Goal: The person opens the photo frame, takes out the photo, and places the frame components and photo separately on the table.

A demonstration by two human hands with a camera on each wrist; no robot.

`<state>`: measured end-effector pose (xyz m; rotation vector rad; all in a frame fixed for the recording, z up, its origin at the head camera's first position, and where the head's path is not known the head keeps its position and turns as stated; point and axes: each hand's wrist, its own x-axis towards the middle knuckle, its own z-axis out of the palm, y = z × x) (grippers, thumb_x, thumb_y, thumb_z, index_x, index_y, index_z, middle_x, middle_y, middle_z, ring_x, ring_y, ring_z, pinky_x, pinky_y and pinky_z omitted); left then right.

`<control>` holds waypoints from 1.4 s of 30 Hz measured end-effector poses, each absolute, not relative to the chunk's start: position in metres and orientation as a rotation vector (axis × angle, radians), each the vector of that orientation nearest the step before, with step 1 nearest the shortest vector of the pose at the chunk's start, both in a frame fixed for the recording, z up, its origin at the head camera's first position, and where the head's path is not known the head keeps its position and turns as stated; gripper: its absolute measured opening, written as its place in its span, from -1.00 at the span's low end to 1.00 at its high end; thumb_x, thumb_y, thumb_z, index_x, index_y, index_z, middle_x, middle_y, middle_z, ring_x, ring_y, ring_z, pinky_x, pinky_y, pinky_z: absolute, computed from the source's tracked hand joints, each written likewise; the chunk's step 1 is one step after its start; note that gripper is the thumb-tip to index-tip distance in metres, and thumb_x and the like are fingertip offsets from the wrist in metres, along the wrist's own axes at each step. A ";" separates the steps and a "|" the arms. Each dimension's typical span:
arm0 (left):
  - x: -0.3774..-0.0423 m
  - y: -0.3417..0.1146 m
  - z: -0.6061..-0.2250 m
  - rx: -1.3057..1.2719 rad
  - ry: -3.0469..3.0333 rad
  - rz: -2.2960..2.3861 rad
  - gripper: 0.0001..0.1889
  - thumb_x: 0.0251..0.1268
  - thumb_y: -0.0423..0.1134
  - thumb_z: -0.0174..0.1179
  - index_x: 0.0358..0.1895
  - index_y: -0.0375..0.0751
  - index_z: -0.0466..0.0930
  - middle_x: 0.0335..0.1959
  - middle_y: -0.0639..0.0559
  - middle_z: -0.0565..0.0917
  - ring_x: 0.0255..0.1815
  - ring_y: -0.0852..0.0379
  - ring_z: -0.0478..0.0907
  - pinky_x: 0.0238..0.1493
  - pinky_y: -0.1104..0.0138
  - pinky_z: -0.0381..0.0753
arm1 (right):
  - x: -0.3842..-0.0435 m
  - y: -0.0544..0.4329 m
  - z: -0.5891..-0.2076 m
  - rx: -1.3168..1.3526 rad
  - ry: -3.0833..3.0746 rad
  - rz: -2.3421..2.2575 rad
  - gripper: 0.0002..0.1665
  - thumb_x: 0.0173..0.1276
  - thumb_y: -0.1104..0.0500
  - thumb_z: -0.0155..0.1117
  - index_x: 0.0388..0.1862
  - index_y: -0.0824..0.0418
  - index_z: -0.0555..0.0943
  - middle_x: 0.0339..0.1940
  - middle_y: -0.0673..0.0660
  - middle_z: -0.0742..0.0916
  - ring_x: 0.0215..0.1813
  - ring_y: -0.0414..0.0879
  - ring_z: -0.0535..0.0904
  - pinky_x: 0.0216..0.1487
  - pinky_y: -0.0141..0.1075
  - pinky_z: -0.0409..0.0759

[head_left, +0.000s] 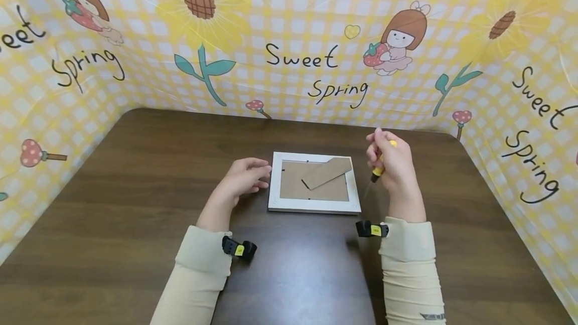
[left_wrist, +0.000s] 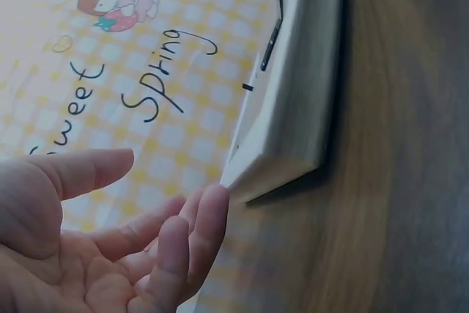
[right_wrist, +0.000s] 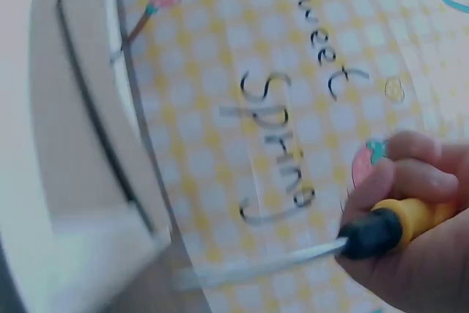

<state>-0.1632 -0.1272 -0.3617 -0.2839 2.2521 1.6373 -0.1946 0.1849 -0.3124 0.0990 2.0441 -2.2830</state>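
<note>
A white picture frame (head_left: 314, 205) lies face down on the table, its brown backing board (head_left: 293, 184) and slanting stand flap (head_left: 331, 172) facing up. Small dark tabs show along the inner edge of the frame. At its left side is my left hand (head_left: 246, 178), fingers loosely bent, fingertips right at the frame's edge, thumb apart, nothing in the grasp. My right hand (head_left: 394, 162), to the right of the frame, grips a screwdriver (right_wrist: 374, 232) by its yellow and black handle. The metal shaft points down toward the frame's right edge.
The dark wooden table (head_left: 113, 204) spreads around the frame on all sides. A yellow checked cloth (head_left: 293, 24) with printed flowers and lettering stands as a wall behind and at both sides. Each sleeve cuff has a black wrist camera (head_left: 239, 249) strapped on.
</note>
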 end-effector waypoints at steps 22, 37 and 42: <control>-0.163 -0.115 -0.384 -0.371 2.398 1.691 -0.69 0.33 -0.39 0.20 0.11 -0.40 0.59 -0.24 -0.19 0.70 -0.44 0.12 0.59 -0.35 0.40 0.58 | -0.225 0.090 -0.365 0.257 0.434 -3.121 -0.29 0.54 -0.10 -0.21 -0.86 0.12 0.14 -0.93 0.00 0.23 -0.77 -0.13 0.06 -0.54 -0.32 0.26; -0.165 -0.111 -0.388 -0.358 2.407 1.608 -0.68 0.29 -0.43 0.23 0.10 -0.39 0.61 -0.27 -0.15 0.70 -0.45 0.16 0.53 -0.38 0.41 0.52 | -0.229 0.075 -0.389 -0.040 0.661 -3.054 -0.28 0.51 -0.01 -0.35 -0.94 0.12 0.12 -0.95 -0.02 0.22 -0.77 -0.14 0.03 -0.51 -0.31 0.20; -0.164 -0.111 -0.386 -0.363 2.401 1.600 -0.67 0.29 -0.43 0.22 0.11 -0.39 0.60 -0.29 -0.13 0.69 -0.45 0.16 0.53 -0.39 0.41 0.50 | -0.228 0.073 -0.389 -0.089 0.677 -3.043 -0.35 0.42 0.03 -0.24 -0.93 0.12 0.11 -0.94 -0.02 0.21 -0.76 -0.14 0.03 -0.53 -0.33 0.19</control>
